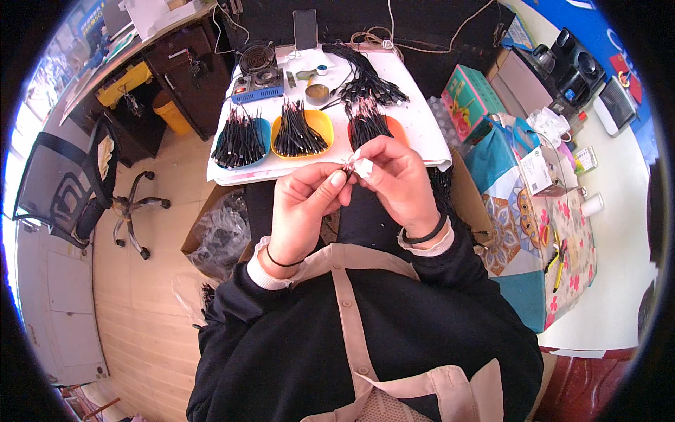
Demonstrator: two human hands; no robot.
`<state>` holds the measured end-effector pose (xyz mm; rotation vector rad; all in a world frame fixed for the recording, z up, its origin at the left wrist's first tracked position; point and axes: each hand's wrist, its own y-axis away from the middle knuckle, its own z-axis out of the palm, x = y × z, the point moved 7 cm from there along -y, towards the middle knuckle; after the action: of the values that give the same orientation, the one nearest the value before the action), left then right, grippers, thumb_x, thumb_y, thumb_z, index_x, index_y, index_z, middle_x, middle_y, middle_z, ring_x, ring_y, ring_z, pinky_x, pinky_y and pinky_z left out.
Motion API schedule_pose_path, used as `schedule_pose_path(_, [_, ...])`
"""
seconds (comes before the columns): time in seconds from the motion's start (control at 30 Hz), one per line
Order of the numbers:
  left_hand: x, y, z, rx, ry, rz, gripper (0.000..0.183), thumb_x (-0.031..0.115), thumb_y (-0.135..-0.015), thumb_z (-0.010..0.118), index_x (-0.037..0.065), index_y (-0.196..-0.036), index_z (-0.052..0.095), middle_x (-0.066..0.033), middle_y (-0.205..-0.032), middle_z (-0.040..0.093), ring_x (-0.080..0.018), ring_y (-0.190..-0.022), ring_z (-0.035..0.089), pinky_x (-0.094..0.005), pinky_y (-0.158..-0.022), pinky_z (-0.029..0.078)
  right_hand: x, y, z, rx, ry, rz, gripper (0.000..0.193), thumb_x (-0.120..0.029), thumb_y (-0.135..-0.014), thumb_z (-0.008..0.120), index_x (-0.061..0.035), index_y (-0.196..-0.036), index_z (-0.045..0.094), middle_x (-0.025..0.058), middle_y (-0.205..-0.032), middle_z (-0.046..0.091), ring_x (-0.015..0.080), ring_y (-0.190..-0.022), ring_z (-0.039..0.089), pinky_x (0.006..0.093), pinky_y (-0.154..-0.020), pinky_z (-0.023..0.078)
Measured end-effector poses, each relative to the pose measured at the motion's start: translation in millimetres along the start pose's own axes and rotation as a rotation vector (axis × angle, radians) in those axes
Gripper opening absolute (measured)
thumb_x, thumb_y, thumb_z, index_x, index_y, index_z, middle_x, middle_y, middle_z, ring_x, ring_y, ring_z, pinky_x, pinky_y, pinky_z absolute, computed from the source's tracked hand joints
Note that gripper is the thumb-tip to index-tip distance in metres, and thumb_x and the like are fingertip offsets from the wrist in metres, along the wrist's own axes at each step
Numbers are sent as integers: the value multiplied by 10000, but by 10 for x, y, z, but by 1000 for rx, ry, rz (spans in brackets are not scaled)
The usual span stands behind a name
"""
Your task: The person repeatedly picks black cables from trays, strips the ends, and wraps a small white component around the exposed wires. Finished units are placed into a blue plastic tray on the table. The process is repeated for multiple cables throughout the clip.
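My left hand (307,200) and my right hand (402,184) meet fingertip to fingertip just in front of the white table's near edge. Both are closed in a pinch on thin wire ends (349,163), which are tiny and mostly hidden by the fingers. White wrapping (363,168) covers a fingertip of the right hand. Beyond the hands, an orange-red bowl (398,131) holds short black cables (367,126) with pinkish ends. A yellow bowl (326,129) and a blue bowl (264,133) to its left hold similar black cables.
A white tabletop (330,58) carries a blue device with a fan (257,90), a small round pan (317,94), a spool (322,70) and a cable bundle (373,86). Boxes and yellow-handled pliers (559,264) lie right. An office chair (116,193) stands left.
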<state>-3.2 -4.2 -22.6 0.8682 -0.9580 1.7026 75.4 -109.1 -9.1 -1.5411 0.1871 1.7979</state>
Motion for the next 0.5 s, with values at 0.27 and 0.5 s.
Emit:
schedule_pose_path(0.27, [6,43,33,-47,-42,-36,144,72,-943,564,-26,-977,664,-32,-740,632,-32,-608,488,-155,-519,327,150,17,56,-136,-414,272,244,-90,-900,621,-35,-1113,515,39,-1026,602,141,-949,603,296,-829,505])
schedule_pose_path(0.5, [-12,68,46,-83,-198,-18,155,88,-941,586,-14,-1019,673,1,-755,655,5,-598,470,-156,-502,339,120,13,-17,-194,-299,296,152,-90,-903,620,-25,-1025,557,35,-993,595,132,-900,608,274,-791,517])
